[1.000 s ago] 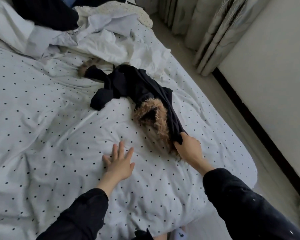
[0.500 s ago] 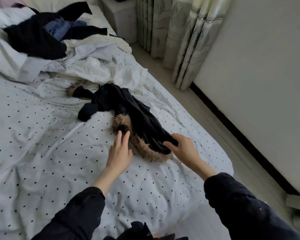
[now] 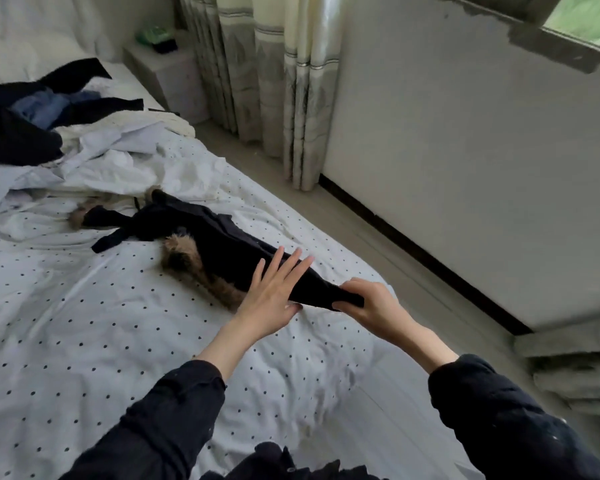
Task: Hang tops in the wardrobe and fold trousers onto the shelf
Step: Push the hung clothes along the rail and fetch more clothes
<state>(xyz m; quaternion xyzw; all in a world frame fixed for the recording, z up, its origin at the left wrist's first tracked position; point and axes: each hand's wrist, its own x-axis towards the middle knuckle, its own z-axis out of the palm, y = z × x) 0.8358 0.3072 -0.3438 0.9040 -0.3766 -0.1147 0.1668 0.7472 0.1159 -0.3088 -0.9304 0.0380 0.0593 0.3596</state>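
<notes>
A black garment with a brown fleecy lining (image 3: 201, 237) lies stretched across the dotted white bed sheet (image 3: 66, 323). My right hand (image 3: 371, 303) grips its near end, lifted a little off the bed. My left hand (image 3: 274, 292) lies with straight fingers against the dark cloth just left of that end, beside the furry lining (image 3: 184, 261). A heap of dark, blue and white clothes (image 3: 42, 126) sits at the bed's far left. No wardrobe or shelf is in view.
A white bedside cabinet (image 3: 174, 77) with a green item stands at the bed's head. Patterned curtains (image 3: 271, 81) hang behind it. A strip of floor (image 3: 378, 237) runs between the bed's right edge and a white wall (image 3: 465, 150).
My view has risen and swung right. My right hand pulled the garment's end toward me and raised it. My left hand left the sheet and moved onto the dark cloth.
</notes>
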